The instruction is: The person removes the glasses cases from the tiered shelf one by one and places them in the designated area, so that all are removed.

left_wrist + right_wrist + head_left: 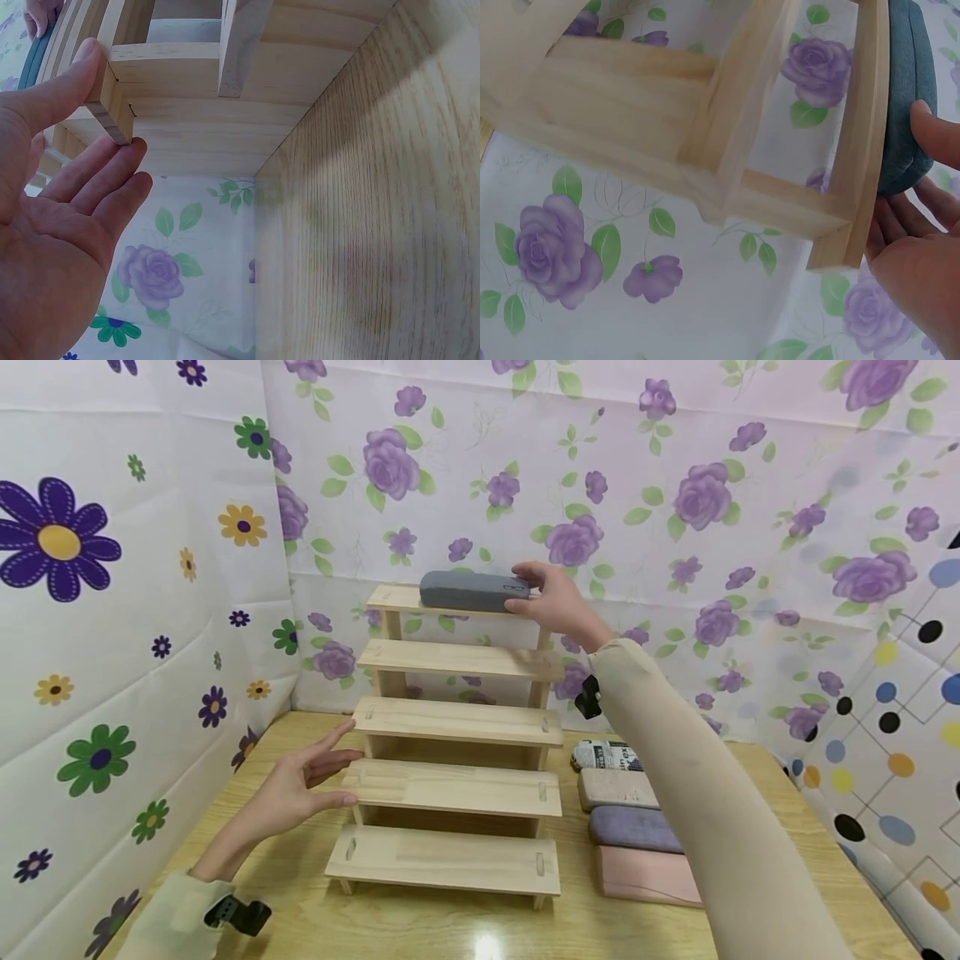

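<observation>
A blue-grey glasses case (468,591) lies lengthwise on the top step of a stepped wooden rack (457,718). My right hand (555,602) holds the case by its right end; in the right wrist view the thumb presses the front of the case (907,97) and the other fingers go behind and under it. At the rack's left side, my left hand (296,789) grips the end of a lower step. The left wrist view shows the thumb (75,79) on one face of that board and fingertips against its opposite edge.
Right of the rack, several cases lie in a column on the wooden table (277,868): a printed one (603,755), a beige one (615,788), a purple-blue one (633,827) and a pink one (645,874). Flowered cloth (465,460) hangs behind and at the left.
</observation>
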Tool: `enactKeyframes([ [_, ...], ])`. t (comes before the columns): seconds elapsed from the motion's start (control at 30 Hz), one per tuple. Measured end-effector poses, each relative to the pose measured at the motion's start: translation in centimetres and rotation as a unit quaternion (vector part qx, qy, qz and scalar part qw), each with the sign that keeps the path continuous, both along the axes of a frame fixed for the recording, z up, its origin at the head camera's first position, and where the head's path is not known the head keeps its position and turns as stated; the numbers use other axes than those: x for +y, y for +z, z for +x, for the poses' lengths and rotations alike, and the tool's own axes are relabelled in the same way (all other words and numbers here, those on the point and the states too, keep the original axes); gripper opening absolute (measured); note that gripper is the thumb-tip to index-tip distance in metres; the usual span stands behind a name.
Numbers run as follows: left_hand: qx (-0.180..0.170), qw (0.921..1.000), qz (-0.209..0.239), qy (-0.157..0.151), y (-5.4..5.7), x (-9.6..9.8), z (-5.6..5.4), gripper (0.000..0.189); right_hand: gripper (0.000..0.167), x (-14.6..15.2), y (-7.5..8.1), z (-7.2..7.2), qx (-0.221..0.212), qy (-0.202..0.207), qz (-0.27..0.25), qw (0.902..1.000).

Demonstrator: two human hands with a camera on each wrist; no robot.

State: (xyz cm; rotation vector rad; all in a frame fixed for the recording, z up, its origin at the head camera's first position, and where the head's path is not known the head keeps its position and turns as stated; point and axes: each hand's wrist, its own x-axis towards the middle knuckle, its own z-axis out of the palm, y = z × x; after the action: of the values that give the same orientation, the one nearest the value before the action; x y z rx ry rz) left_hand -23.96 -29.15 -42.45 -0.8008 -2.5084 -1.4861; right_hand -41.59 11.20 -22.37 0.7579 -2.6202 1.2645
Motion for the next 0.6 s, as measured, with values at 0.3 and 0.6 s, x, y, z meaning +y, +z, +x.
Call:
enactKeyframes([
  [0.3, -0.004, 1.0, -0.001, 0.003, -0.21, -0.2, -0.02, 0.103, 0.075, 0.44, 0.33, 0.47, -0.031, 0.01, -0.007, 0.9995],
  [0.6, -0.004, 1.0, 0.001, 0.002, -0.14, -0.07, -0.1, 0.103, 0.071, 0.15, 0.51, 0.04, -0.051, 0.006, -0.029, 0.9983],
])
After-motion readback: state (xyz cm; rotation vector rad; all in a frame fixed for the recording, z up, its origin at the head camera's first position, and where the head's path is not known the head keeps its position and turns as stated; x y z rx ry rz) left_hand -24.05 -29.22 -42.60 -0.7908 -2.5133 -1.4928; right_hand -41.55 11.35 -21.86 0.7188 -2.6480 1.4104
